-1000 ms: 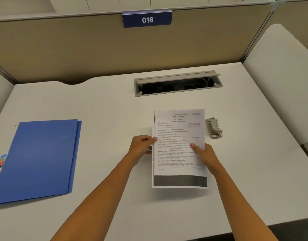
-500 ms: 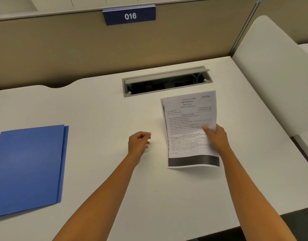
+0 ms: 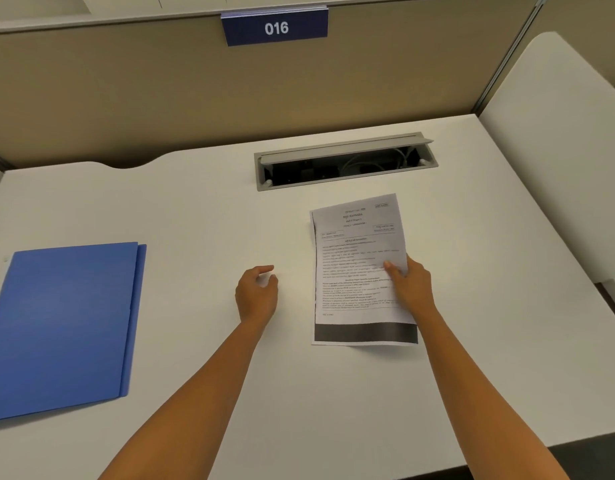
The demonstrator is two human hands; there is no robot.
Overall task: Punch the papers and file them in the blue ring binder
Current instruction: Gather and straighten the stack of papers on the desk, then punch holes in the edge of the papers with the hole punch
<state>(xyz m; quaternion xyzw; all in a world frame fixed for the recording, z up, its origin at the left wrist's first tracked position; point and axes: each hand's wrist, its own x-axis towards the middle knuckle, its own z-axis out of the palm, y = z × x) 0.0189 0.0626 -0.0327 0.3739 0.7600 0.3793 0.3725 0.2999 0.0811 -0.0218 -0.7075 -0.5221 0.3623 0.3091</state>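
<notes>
A thin stack of printed papers (image 3: 354, 258) with a dark band along its near edge is held over the white desk, right of centre. My right hand (image 3: 408, 287) grips the stack's right edge, thumb on top. My left hand (image 3: 257, 294) hovers to the left of the papers, empty, fingers loosely curled and apart. The blue ring binder (image 3: 61, 327) lies closed and flat at the desk's left side. The hole punch is hidden, apparently beneath the papers.
A grey cable hatch (image 3: 344, 162) is open at the back of the desk (image 3: 202, 223). A beige partition with a blue "016" sign (image 3: 275, 27) rises behind. A white side panel (image 3: 559, 161) stands to the right.
My left hand let go of the papers and drew back to the left. My right hand carried the stack rightwards, over where the hole punch stood.
</notes>
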